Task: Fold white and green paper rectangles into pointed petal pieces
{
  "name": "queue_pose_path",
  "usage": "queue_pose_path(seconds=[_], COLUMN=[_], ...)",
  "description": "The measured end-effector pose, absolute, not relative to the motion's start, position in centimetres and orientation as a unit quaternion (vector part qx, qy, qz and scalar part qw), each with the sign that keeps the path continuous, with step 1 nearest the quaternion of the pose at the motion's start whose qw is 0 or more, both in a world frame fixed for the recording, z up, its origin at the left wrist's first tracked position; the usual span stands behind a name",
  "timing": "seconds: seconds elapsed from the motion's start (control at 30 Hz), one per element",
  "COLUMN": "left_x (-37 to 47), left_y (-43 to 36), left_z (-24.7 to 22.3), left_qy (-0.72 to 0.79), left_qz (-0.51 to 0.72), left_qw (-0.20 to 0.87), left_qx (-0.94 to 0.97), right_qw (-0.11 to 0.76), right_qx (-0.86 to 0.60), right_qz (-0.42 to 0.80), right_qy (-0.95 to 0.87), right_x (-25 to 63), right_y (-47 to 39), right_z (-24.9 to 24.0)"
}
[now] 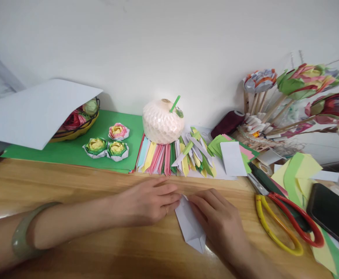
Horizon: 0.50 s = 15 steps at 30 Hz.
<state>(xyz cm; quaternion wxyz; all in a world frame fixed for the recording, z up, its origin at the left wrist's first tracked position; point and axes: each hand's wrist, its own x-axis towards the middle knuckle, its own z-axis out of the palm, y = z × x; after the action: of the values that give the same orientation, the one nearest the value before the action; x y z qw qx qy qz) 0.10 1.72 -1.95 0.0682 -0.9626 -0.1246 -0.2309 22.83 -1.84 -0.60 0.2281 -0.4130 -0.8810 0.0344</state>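
A small folded sheet of white paper [188, 224] lies on the wooden table between my hands, with creased flaps at its near end. My left hand [158, 199] comes in from the left, and its closed fingers hold the far tip of the paper. From the right, my right hand [220, 219] pinches the same far tip, its fingers bent along the paper's right edge. Both thumbs are partly hidden. Past my hands stand rows of folded coloured paper strips [159, 159], and a small stack of white paper pieces [232, 159] lies to their right.
Scissors with red and yellow handles [280, 224] and a black phone [329, 213] lie at right. Three paper flowers [118, 149] sit on green sheets [61, 157]. A white coconut [163, 120] stands behind the strips. A large white sheet [38, 110] covers part of a basket [79, 130].
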Motion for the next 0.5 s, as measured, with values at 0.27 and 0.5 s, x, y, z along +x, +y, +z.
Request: queue_pose_path(seconds=[0.27, 0.5], left_x=[0.20, 0.21], left_y=[1.43, 1.40], left_z=[-1.97, -1.65], left_qy=[-0.147, -0.128], left_qz=[-0.219, -0.205], left_qw=[0.070, 0.093], left_qx=[-0.962, -0.966], right_qw=[0.198, 0.164], right_qx=[-0.342, -0.330], right_qz=[-0.018, -0.044], right_qy=[-0.918, -0.929], right_x=[23.04, 22.77], right_y=[-2.04, -2.21], right_z=[-0.07, 0.26])
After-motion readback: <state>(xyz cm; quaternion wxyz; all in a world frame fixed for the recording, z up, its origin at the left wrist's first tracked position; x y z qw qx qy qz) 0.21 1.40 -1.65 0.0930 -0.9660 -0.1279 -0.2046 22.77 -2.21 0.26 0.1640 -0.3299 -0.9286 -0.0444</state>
